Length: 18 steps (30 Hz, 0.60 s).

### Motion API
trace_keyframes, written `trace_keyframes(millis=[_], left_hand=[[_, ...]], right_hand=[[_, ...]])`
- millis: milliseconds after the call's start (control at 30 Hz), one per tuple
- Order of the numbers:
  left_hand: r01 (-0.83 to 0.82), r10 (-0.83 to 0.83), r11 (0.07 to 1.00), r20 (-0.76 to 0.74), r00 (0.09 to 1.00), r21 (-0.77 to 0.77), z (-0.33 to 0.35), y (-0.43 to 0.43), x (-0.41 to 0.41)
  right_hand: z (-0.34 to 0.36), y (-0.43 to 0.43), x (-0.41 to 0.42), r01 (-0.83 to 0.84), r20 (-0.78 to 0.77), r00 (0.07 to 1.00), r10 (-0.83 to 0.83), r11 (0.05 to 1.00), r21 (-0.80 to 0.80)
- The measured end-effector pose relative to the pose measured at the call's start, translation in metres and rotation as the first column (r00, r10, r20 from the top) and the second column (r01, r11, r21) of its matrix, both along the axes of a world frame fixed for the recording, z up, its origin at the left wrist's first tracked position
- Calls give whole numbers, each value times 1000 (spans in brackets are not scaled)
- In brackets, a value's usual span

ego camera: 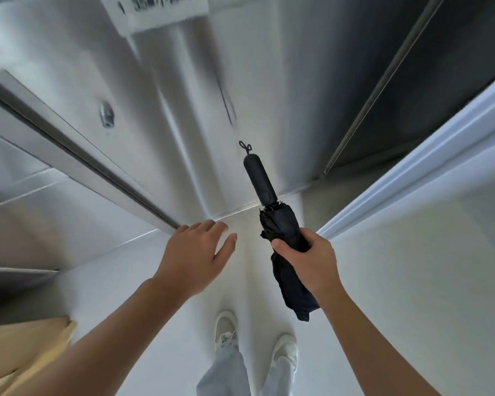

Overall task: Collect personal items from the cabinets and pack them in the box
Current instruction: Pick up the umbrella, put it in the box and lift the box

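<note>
Cabinets (183, 138): grey metal fronts fill the view beyond both sets of fingertips. One compartment (440, 81), up and right of the right fingers, stands dark and open.
Open door (412, 181): pale panel just right of the right knuckles, angled toward the person.
Tan object (20, 352): low, well behind and left of the left fingers. Possibly the box; cannot confirm.
Umbrella (280, 224): folded, black, outside the cabinet and not yet packed. Its handle projects past the right fingers and its tip trails back beside the wrist.
Right hand (306, 258): fingers and thumb clamped round the canopy mid-length. Judged a balanced carrying grip.
Left hand (195, 252): fingers straight, slightly apart, holding nothing. Fingertips sit at a door edge (177, 227), contact unclear. Judged a reach to swing that door.
Lock (107, 114): beyond and left of the left fingertips.
Wrist loop (245, 147): farthest point from the gripping fingers.
</note>
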<state>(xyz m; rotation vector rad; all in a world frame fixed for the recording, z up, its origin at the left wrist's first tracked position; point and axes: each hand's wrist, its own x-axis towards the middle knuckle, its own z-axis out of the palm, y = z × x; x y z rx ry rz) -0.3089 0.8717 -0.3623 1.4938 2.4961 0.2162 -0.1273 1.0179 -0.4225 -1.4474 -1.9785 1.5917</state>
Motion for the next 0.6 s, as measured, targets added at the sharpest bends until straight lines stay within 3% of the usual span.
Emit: trace_keyframes(millis=[300, 500, 600], left_hand=[[77, -64, 988, -99, 993, 137, 227, -25, 54], [86, -46, 947, -136, 990, 309, 302, -27, 75], [153, -98, 934, -180, 979, 322, 324, -17, 76]], right_hand=[[251, -42, 46, 152, -221, 965, -139, 987, 46], [324, -54, 72, 195, -294, 945, -141, 967, 164], [344, -53, 78, 233, -307, 939, -155, 943, 238]])
